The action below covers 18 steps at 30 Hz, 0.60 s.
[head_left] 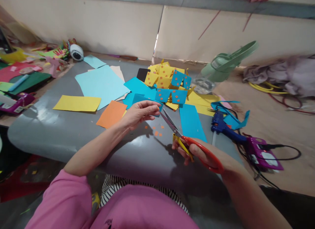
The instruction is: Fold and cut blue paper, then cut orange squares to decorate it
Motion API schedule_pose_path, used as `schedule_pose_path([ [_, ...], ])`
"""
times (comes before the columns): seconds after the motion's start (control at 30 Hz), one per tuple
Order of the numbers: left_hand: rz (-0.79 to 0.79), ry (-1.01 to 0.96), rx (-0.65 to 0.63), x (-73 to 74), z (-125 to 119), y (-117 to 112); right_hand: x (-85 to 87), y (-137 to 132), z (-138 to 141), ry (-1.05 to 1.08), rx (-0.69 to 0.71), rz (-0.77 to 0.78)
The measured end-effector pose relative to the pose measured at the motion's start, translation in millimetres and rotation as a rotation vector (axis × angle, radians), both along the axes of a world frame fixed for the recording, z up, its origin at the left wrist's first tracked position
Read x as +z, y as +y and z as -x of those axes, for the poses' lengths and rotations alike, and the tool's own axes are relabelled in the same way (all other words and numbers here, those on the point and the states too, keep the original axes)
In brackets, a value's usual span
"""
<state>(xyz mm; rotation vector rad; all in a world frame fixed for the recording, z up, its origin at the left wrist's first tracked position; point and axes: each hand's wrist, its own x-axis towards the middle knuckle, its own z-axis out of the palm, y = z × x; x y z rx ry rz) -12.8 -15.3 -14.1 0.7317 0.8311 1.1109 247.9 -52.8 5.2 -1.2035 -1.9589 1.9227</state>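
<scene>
My right hand (194, 150) grips scissors (176, 130) with red and yellow handles, their blades parted and pointing up toward my left hand. My left hand (141, 114) is in a pinch at the blade tips, and a tiny bit of orange paper shows at its fingertips. Under the hands, several small orange paper squares (156, 133) lie on the grey table (137, 153). An orange sheet (112, 114) lies left of my left wrist. Beyond the hands sits a pile of folded yellow and blue paper shapes (163, 81) with orange squares on them.
Light blue sheets (102, 84) and a yellow strip (77, 103) lie to the left. A blue rectangle (192, 122) is near the scissors. At right are a blue glue gun (226, 129), a purple power socket (264, 153) with cables, and a green fan-like object (221, 65).
</scene>
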Motion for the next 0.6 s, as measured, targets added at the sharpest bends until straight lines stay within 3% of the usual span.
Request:
schedule_pose_path([
  [0.33,-0.030,0.092,-0.021,2.5,-1,-2,1.8,-1,0,0.041,0.004,0.016],
  [0.6,-0.152,0.086,-0.090,2.9,-1,-4,-16.3,0,-10,0.136,0.076,0.018],
])
